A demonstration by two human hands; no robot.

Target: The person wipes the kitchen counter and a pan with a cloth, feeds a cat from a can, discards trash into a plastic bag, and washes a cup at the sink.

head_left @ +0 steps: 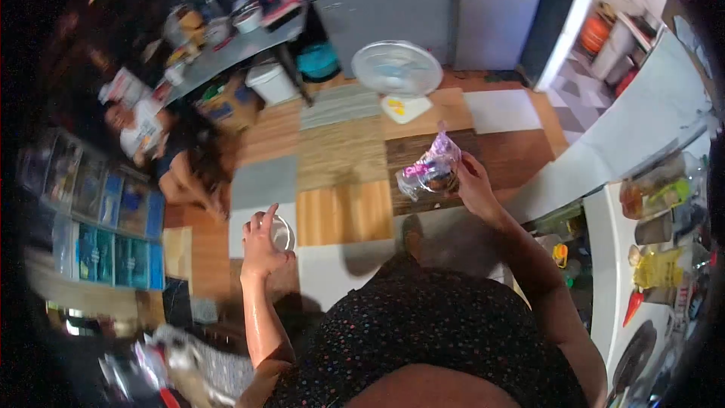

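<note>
- Landmark: pale oval disc (396, 68), see-through, smooth-rimmed, across the floor from the wearer.
- Left hand (264, 248): on the wearer's side of the disc and left of it. Forearm points away from the body, a wet-looking shine along it; back of hand uppermost, thumb out to the right.
- Left grip: fingers and thumb spread in a curve around the side of a clear container (284, 233), round-rimmed, thin-walled.
- Right hand (474, 183): on the wearer's side of the disc and to its right. Elbow bent, forearm slanting inward across the view, fingers pointing in toward the bag.
- Right grip: thumb and fingers pinching the near edge of a plastic bag (432, 169).
- Bag: held up on the wearer's side of the disc, slightly right; clear, crinkled, glossy film with pink print, twisted to a point at the top. Something dark sits inside, probably rounded, too blurred to name.
- White board (417, 110): flat, squarish, just on the wearer's side of the disc, bearing small yellow pieces (396, 108).
- Floor (343, 211): patchwork of wood-grain and plain grey or white rectangles, running from the disc back to the wearer.
- Left of the disc: teal basin (317, 62), rounded; farther left, white bucket (270, 84) beside a grey-topped table (245, 47).
- Well left of the disc: a seated person (147, 132), white shirt, bare legs.
- Wearer's top (423, 317): black cloth, coloured flecks; nearer than the disc.
</note>
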